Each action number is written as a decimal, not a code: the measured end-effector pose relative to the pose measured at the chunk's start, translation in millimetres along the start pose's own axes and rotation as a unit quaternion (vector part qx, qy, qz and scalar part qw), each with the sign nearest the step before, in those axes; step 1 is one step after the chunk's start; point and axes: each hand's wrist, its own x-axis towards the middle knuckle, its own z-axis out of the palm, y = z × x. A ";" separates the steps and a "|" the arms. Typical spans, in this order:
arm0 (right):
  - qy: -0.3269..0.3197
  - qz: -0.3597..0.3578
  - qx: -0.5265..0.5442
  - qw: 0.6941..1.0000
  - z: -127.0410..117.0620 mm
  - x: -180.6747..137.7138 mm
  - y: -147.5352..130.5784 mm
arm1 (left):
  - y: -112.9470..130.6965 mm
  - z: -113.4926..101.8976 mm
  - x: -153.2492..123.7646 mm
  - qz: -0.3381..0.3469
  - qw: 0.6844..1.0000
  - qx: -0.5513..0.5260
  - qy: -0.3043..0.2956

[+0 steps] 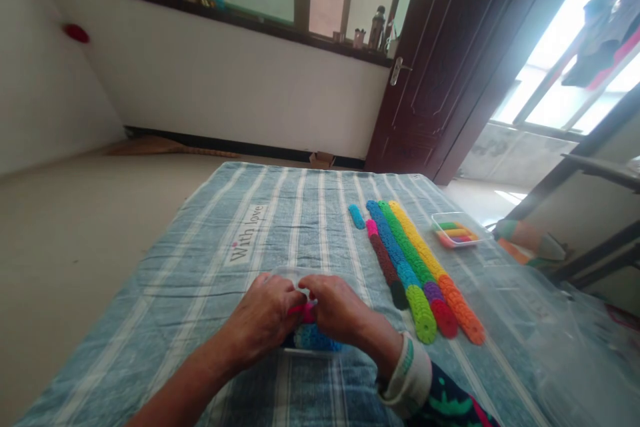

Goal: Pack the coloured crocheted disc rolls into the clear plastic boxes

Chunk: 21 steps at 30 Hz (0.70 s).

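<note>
Both hands are over a clear plastic box (320, 351) near the front of the bed-like surface, with blue round pieces (313, 337) that look crocheted inside. My left hand (270, 315) has its fingers curled on a small bright pink piece (306, 311). From the other side, my right hand (337, 307) pinches at that same pink piece, its fingertips close to the left ones. The fingers partly hide the piece and the box's contents. To the right lie overlapping rows of round pieces, among them a blue row (387, 230), a green row (407, 243) and a yellow row (415, 240).
A short light-blue row (357, 216) lies apart. Farther right stand a second clear box (460, 230) with coloured pieces and some clear plastic wrapping (565, 333). A striped cloth (200, 280) covers the surface. Behind are a dark door (445, 60) and a window ledge (250, 19).
</note>
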 end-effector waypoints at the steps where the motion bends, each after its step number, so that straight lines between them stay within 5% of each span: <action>1: 0.002 -0.001 -0.006 1.000 -1.8 -0.7 0.2 | 0.5 -0.4 -0.5 -0.002 1.000 -0.001 0.001; 5: 0.058 -0.017 -0.008 0.998 -13.7 -7.9 0.9 | 1.7 -1.1 -2.2 -0.013 1.000 -0.018 0.013; 14: 0.339 -0.018 0.087 0.937 -27.7 -66.8 26.6 | -8.5 -1.9 -7.1 0.005 0.989 -0.080 0.122; 21: 0.293 0.023 0.124 0.948 8.5 -111.6 59.2 | -2.2 -37.8 18.9 0.027 0.980 -0.094 0.172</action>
